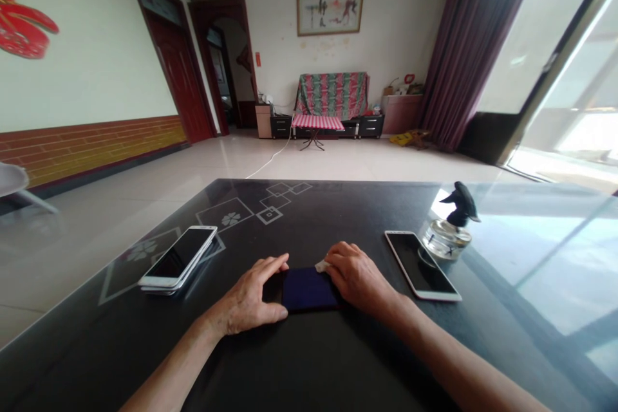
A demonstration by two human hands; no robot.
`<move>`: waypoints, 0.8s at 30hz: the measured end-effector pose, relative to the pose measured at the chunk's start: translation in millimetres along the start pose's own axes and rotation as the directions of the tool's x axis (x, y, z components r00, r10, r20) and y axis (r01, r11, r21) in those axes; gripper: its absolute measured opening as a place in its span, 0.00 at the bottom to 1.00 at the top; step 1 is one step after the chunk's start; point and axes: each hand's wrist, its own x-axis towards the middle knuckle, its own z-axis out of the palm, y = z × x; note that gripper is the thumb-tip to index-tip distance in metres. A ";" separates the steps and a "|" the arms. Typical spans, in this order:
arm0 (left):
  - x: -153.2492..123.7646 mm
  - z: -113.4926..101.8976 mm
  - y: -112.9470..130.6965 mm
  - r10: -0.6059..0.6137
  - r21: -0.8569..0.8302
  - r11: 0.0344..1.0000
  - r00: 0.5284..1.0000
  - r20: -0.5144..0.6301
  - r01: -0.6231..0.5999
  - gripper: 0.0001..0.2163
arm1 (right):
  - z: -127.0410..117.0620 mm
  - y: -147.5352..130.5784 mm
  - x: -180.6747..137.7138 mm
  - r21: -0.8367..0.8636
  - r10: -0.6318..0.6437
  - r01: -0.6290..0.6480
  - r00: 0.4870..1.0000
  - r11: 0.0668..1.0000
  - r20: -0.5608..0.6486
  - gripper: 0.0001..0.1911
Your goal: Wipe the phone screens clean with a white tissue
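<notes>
A dark phone (309, 288) with a bluish-purple sheen lies flat and crosswise on the black table in front of me. My left hand (255, 296) holds its left end, thumb at the near edge and fingers at the far edge. Over its right end, my right hand (355, 273) is closed on a small white tissue (321, 266), most of which is hidden under the fingers. To the right lies a white-framed phone (422, 265), screen up. On the left, a white phone (179, 257) rests on top of at least one other.
A clear spray bottle (449, 238) with a black trigger head stands behind the right-hand phone. The glossy black table (338, 206) has white square and flower patterns on its left. Beyond are a small striped folding table (317, 122) and a white chair (14, 177).
</notes>
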 end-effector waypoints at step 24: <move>-0.8 8.2 -9.2 -0.054 -0.053 0.997 0.998 -0.014 0.053 0.41 | 18.8 -42.0 12.2 0.148 -0.040 0.040 0.999 0.988 0.001 0.11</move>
